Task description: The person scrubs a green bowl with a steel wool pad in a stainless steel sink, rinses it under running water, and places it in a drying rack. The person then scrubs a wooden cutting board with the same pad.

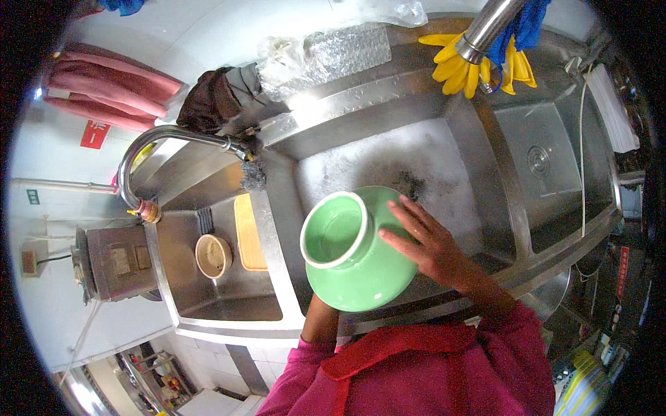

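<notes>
A green glazed ceramic bowl [341,288] is held tilted above the front of the middle steel sink [489,182]. Its white-edged foot ring faces up and to the left. Fingers of my right hand [426,244] lie spread on the bowl's outer wall at the right; the thumb is out of sight. My left hand reaches up beneath the bowl, which hides it; just the wrist and forearm show below the rim. Whitish liquid or suds cover the sink floor, with a dark patch behind the bowl.
A chrome faucet [156,132] arches over the left sink, which contains a small beige bowl [213,256] and a yellowish rectangular board or tray [250,234]. A steel-wool scrubber [253,176] sits by the spout. Yellow rubber gloves [458,65] hang near a metal pipe [489,31] at the back.
</notes>
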A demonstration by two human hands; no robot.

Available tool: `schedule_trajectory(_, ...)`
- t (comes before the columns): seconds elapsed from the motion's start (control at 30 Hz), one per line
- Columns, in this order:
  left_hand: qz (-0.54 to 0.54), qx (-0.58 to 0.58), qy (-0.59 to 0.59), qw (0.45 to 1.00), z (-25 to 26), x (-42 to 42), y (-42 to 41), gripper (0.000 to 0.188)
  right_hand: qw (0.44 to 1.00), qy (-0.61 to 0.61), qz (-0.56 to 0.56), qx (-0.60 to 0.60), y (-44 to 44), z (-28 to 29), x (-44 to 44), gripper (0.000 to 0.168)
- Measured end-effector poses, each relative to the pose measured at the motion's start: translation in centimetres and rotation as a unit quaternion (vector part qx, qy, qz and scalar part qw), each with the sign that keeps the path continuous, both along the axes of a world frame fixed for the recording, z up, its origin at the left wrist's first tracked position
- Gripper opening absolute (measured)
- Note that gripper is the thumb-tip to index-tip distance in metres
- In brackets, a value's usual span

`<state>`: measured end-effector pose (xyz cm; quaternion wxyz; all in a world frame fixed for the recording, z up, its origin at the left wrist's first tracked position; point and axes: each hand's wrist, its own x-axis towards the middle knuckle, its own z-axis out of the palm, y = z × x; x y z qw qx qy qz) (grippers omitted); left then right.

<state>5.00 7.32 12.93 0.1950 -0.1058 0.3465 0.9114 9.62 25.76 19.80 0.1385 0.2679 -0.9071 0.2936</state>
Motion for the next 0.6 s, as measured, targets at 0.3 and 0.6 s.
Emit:
schedule_trajectory(0.3,-0.01,-0.017,0.042,0.999,2.0,1.8,-0.9,0.038,0.979,-0.048,-0.111,-0.165,0.6,-0.6,3.6,0.053)
schedule_trajectory(0.6,-0.038,-0.019,0.07,0.997,3.2,6.9,-2.0,0.036,0.965,-0.065,-0.17,-0.187,1.2,0.5,5.8,0.046)
